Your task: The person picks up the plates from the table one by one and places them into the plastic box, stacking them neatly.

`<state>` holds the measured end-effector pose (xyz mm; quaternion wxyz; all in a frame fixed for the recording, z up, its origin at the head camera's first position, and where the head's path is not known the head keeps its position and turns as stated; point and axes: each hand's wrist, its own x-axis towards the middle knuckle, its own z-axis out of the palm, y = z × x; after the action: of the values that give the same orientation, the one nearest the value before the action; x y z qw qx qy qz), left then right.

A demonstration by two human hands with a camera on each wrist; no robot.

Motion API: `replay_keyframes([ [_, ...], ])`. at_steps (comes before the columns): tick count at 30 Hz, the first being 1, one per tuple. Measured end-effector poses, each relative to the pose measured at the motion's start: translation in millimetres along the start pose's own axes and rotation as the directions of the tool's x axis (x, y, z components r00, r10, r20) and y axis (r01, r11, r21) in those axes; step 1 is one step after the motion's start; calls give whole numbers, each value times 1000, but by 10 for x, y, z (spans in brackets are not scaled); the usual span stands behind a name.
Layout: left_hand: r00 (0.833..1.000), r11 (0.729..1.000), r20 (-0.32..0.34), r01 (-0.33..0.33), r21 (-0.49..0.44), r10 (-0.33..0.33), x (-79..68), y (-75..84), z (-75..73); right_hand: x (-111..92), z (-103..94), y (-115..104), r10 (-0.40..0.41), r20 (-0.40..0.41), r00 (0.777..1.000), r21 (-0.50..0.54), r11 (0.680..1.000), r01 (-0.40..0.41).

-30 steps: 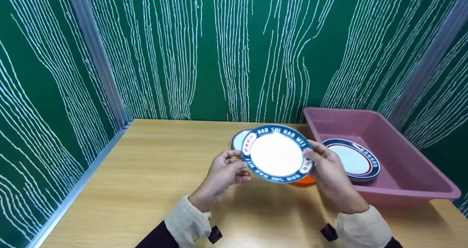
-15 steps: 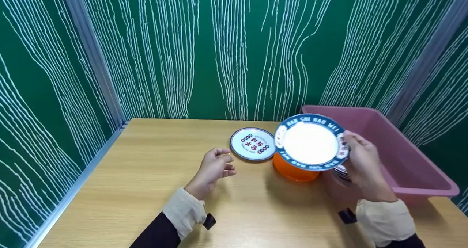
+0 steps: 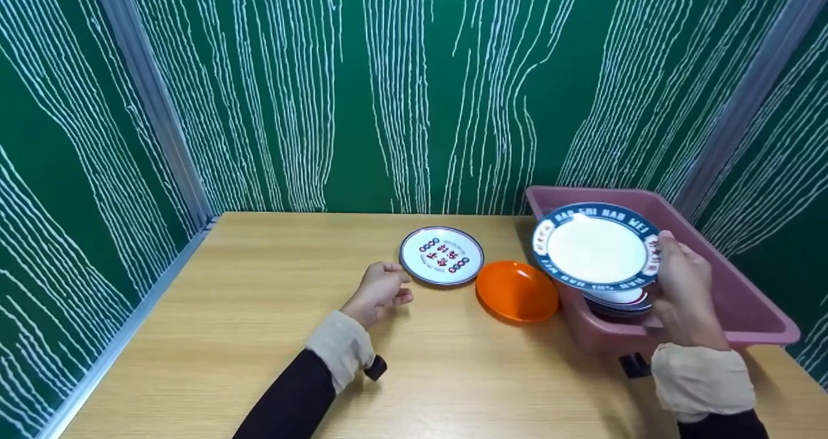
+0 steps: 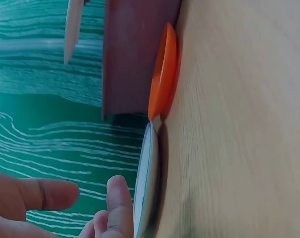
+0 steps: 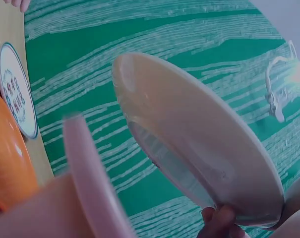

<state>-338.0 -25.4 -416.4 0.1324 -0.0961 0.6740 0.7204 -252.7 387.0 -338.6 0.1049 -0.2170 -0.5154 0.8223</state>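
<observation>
Green panelling (image 3: 352, 135) streaked with white lines rose behind a wood-grain surface (image 3: 272, 310), where a person in dark sleeves (image 3: 288, 397) and cream cuffs (image 3: 702, 384) handled crockery. The right hand (image 3: 689, 280) gripped a blue-rimmed plate (image 3: 598, 248) by its right edge and held it aloft over the near left corner of a pink tub (image 3: 744, 290). White lettering ran around its rim, and its face tilted toward the person. From the right wrist, the plate's pale underside filled much of the view, with fingertips at its lower edge.

Below it, inside the tub, sat a stack of plates (image 3: 618, 303), partly hidden by the one in the air; a red ring showed on the uppermost. The tub occupied the right end of the surface.

Across the way, the left hand (image 3: 377, 290) hovered with fingers loosely bent, thumb and forefinger well parted. It hung just beside a white plate (image 3: 442, 256) bearing red characters at its centre; I could not tell whether a fingertip met the rim. An orange plate (image 3: 515, 291) lay flat between that white one and the tub. Each wrist carried a small black block (image 3: 375, 366) at the cuff, and a grey post (image 3: 142, 70) marked the left corner of the booth.
</observation>
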Motion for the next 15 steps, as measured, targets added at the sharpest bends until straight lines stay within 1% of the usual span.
replay_keyframes([
  [5, 999, 998, -54, 10, 54, -7, 151, 9, 17, 89, -134, -33, 21, -62, 998, 10, 1000, -20],
  [10, 997, 995, -73, 34, 90, -27, 271, 17, 86, 170, -263, -64, 17, -117, 993, 18, 1000, -15],
  [13, 995, 992, -83, 58, 109, -49, 352, 9, 110, 214, -315, -53, 6, -134, 991, 4, 1000, -5],
  [15, 994, 991, -91, 72, 110, -63, 400, -1, 110, 243, -333, -38, 11, -141, 990, -24, 1000, -14],
])
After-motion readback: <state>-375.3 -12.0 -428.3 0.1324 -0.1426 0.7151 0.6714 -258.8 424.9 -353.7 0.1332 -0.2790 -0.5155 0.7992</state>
